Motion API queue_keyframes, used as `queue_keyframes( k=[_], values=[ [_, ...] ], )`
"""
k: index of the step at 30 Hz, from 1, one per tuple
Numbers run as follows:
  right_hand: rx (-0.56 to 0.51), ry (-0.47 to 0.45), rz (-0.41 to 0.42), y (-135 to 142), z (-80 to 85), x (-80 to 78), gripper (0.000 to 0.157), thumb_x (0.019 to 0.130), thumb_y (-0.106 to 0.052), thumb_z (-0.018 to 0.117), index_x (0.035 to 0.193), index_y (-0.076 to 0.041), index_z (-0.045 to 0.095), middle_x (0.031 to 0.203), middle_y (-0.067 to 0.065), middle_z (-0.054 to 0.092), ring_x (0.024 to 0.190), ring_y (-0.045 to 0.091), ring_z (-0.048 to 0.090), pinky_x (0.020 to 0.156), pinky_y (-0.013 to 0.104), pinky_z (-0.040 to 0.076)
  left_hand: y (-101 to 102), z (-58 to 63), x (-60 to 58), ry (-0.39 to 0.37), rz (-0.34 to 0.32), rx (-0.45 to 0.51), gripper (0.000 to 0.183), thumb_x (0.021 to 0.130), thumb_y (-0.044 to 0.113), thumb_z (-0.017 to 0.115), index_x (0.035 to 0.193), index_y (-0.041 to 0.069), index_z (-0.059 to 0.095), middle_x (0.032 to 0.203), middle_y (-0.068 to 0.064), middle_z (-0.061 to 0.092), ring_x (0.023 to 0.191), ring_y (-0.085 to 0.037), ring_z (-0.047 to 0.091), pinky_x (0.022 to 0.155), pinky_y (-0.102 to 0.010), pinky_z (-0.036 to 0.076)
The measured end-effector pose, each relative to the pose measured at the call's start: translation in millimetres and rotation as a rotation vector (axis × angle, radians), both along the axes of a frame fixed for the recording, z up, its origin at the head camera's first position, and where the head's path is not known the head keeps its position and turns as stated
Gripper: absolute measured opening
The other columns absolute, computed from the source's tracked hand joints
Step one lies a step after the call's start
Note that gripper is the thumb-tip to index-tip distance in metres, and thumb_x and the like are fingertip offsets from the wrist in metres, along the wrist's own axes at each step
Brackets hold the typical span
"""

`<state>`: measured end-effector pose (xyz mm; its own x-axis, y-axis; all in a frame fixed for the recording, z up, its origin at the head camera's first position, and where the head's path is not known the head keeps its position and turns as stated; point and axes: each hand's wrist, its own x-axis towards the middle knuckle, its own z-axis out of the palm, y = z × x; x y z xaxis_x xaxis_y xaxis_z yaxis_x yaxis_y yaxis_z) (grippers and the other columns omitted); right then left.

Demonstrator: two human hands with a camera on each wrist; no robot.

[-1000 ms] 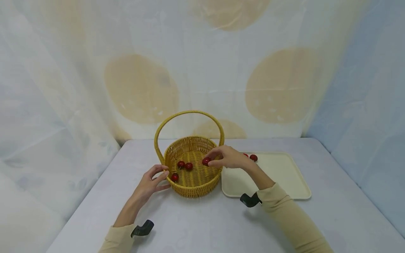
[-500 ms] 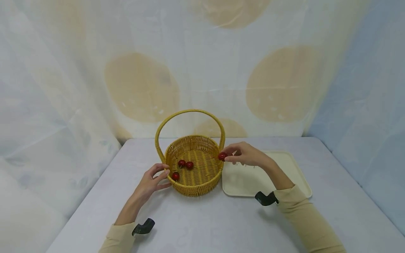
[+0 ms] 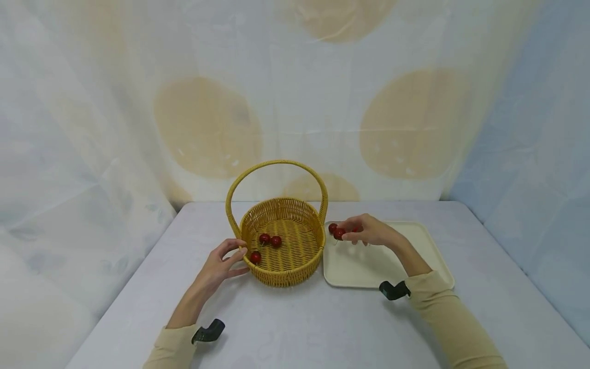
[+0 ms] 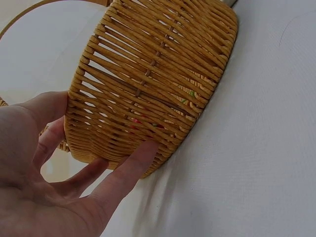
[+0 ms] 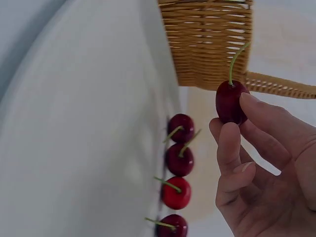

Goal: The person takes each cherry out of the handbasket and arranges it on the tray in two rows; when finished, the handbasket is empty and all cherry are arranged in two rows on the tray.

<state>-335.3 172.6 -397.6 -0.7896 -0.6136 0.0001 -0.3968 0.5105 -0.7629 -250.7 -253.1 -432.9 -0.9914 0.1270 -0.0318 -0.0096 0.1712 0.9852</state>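
Cherry [image 5: 230, 104] in R hand [image 3: 371, 230]

Fingertips [image 5: 254, 102] pinch it nr far L corner of tray [image 3: 392, 267]; prob. light, firm, slick: best held by fat sides, not stem [image 5: 232, 65]. Other cherries [image 5: 177, 192] line far edge. L hand [image 3: 217, 265] grips basket [image 3: 282, 279] rim.

The place is curtained like a booth; studio or lab, I cannot tell; a pale fabric backdrop with large tan discs [image 3: 295, 102] hangs behind a white, round-cornered table [image 3: 295, 328]; pale fabric drapes [image 3: 530, 154] flank it; black, elbow-shaped devices [image 3: 209, 331] sit at beige fabric cuffs [image 3: 172, 341].
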Motion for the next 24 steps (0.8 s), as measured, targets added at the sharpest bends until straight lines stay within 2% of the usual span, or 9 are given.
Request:
queue_keyframes(
  k=[5, 14, 21, 24],
  values=[
    [0.034, -0.025, 0.004, -2, -13.5, -3.8, 0.033, 0.095, -0.015, 0.065, 0.125, -0.003, 0.063, 0.104, 0.024, 0.068, 0.078, 0.034, 0.064, 0.049, 0.026, 0.046, -1, -0.2, -0.3, -0.008, 0.005, 0.003, 0.054, 0.094, 0.034, 0.066, 0.133, 0.003, 0.047, 0.143, -0.013, 0.04, 0.125, -0.034, 0.054, 0.091, -0.052, 0.058],
    [0.08, -0.004, 0.034, -10, -23.7, -8.3, 0.034, 0.093, -0.012, 0.066, 0.124, 0.0, 0.062, 0.089, 0.02, 0.068, 0.068, 0.025, 0.061, 0.048, 0.025, 0.047, -2, -0.8, -0.6, -0.011, 0.012, 0.005, 0.05, 0.094, 0.034, 0.066, 0.132, 0.006, 0.049, 0.142, -0.01, 0.042, 0.122, -0.03, 0.056, 0.088, -0.05, 0.059],
    [0.085, 0.005, 0.04, -17, -25.8, -8.4, 0.035, 0.093, -0.012, 0.066, 0.126, 0.0, 0.061, 0.101, 0.015, 0.069, 0.07, 0.022, 0.063, 0.051, 0.027, 0.051, -2, -1.4, -1.1, -0.004, 0.009, -0.008, 0.051, 0.094, 0.034, 0.066, 0.133, 0.005, 0.048, 0.143, -0.013, 0.041, 0.125, -0.035, 0.054, 0.089, -0.049, 0.059],
    [0.081, 0.008, 0.036, -18, -26.6, -8.6, 0.036, 0.093, -0.011, 0.066, 0.128, 0.0, 0.061, 0.101, 0.016, 0.068, 0.071, 0.022, 0.064, 0.051, 0.026, 0.05, -2, -1.6, -1.5, -0.003, 0.007, -0.007, 0.049, 0.095, 0.034, 0.065, 0.132, 0.006, 0.048, 0.142, -0.013, 0.04, 0.125, -0.036, 0.053, 0.089, -0.049, 0.059]
  ],
)
